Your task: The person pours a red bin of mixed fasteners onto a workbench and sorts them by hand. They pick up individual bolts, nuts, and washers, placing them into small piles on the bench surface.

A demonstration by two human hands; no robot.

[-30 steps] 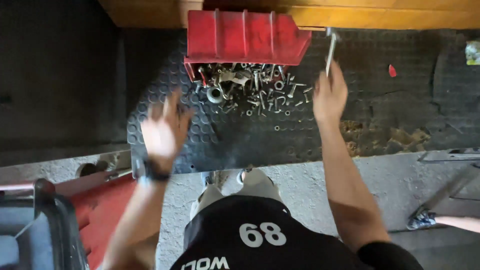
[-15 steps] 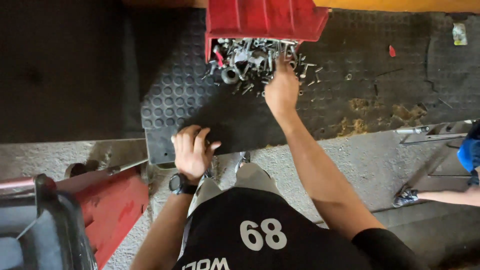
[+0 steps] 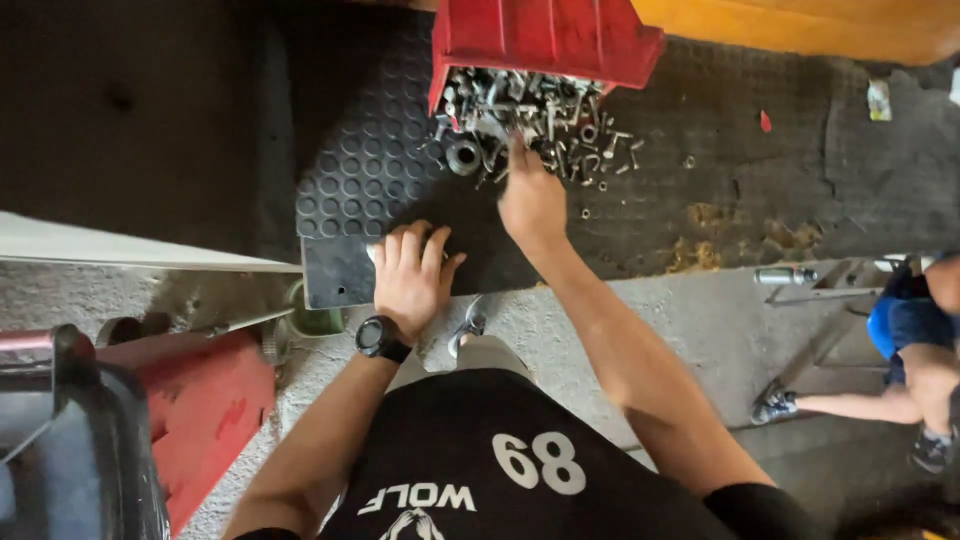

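Your left hand [image 3: 408,280] lies flat, fingers spread, pressing on the near edge of the black studded mat [image 3: 350,190]. Your right hand [image 3: 530,200] reaches into the pile of bolts [image 3: 530,115] spilling from the tipped red bin [image 3: 540,35]; its fingers are buried among them, so you cannot tell whether they grip anything. The mat lies on a grey concrete floor [image 3: 700,340]. Another person's leg [image 3: 850,405] shows at the right edge.
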